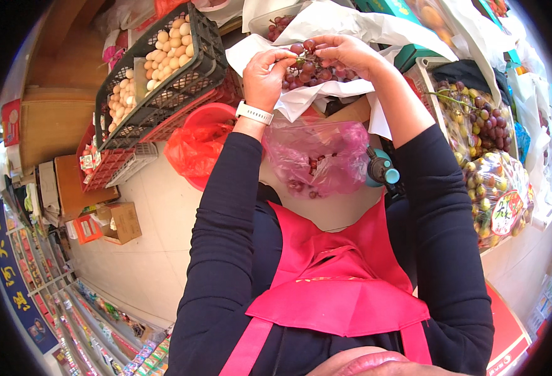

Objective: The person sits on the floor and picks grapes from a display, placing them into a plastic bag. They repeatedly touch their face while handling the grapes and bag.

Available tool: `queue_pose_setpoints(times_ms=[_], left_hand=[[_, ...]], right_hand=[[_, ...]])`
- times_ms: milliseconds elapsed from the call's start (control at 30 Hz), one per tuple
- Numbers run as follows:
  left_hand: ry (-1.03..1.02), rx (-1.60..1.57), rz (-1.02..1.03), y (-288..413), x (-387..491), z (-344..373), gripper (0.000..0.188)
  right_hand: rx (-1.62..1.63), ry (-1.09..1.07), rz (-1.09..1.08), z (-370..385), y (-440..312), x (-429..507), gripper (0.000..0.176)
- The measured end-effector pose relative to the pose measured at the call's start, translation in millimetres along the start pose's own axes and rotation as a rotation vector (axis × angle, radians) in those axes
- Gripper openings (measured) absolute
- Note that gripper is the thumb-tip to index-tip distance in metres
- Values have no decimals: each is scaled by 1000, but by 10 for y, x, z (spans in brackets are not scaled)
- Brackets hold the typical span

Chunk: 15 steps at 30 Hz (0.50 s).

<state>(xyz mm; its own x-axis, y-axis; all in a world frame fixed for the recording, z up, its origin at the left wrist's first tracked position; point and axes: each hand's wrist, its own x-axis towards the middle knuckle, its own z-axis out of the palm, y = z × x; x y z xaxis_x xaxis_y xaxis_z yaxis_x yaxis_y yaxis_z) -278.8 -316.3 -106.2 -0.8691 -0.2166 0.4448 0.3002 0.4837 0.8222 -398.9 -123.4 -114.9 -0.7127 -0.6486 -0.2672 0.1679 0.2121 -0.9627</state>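
Note:
Red grapes (308, 70) lie in a bunch on white paper (304, 99) in a container in front of me. At the bunch's upper left, my left hand (267, 75) pinches a stem or grape between thumb and fingertips. From the right, my right hand (346, 52) reaches over the bunch, its fingers curled at the upper grapes. Whether it grips one is not plain. Below the bunch, a pink translucent plastic bag (323, 155) holds some loose grapes. Beside it, to the left, stands a red bucket (201, 117) with a red plastic bag (196, 145) in it.
Black crates of eggs (172, 89) stand on red crates at the left. At the right, a white crate (438, 103) holds plastic-wrapped grapes (487, 122). A teal bottle (377, 167) with a dark top is beside the pink bag. An open cardboard box (124, 223) sits on the floor.

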Motion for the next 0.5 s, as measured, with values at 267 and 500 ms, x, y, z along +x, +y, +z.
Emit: queue_pose_setpoints(times_ms=[267, 500], left_hand=[[27, -23, -70, -57, -5, -3, 8], [4, -25, -41, -79, 12, -22, 9]], right_hand=[[117, 71, 16, 21, 41, 64, 30], [340, 53, 27, 65, -23, 140, 23]])
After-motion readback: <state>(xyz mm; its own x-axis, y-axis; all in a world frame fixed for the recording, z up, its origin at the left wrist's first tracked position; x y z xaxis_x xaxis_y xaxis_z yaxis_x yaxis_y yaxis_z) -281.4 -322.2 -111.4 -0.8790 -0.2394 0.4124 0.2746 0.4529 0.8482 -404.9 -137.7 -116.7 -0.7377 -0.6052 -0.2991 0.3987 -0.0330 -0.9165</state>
